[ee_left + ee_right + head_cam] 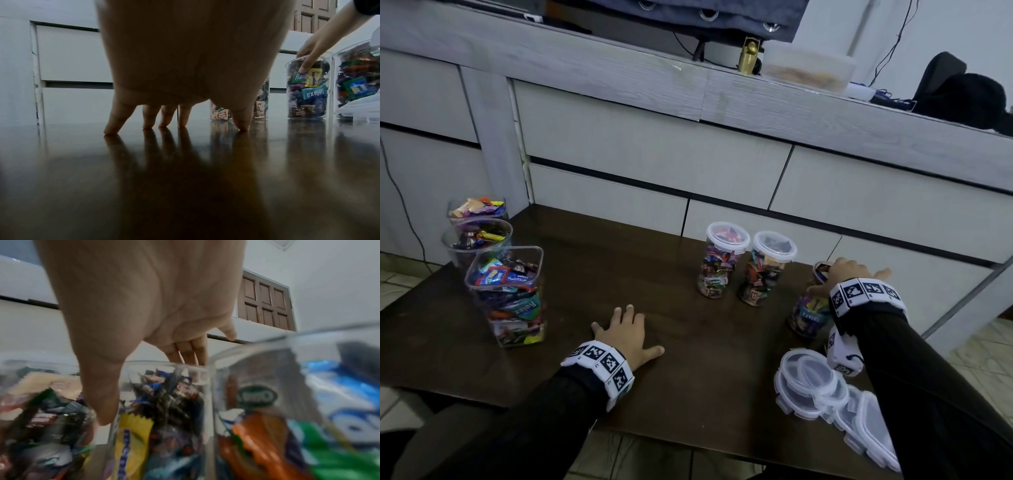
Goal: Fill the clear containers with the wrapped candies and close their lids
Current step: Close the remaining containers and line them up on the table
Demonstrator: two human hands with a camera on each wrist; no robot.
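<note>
1. The right hand point(851, 277) grips the rim of an uncovered, round, clear plastic jar point(810, 308) at the right of the dark, glossy wooden bench point(688, 342); in the left wrist view its thumb point(306, 66) presses the outer wall while the fingers reach over the mouth.
2. The left hand point(628, 334) rests open near the bench's middle, fingers spread, their tips point(111, 129) touching the polished top.
3. The gripped jar is packed almost to the rim with crinkled wrapped candies point(308, 91) in teal, yellow, purple and brown.
4. Just to its left stand two matching round jars, one point(719, 260) and another point(765, 269), both candy-filled and capped with translucent clip lids.
5. A heap of loose translucent white-rimmed lids point(815, 383), round and rectangular, lies at the near right edge.
6. At the far left, a tall square clear tub point(508, 294) and two clear containers behind it point(477, 236) stand uncovered, holding mixed sweets.
</note>
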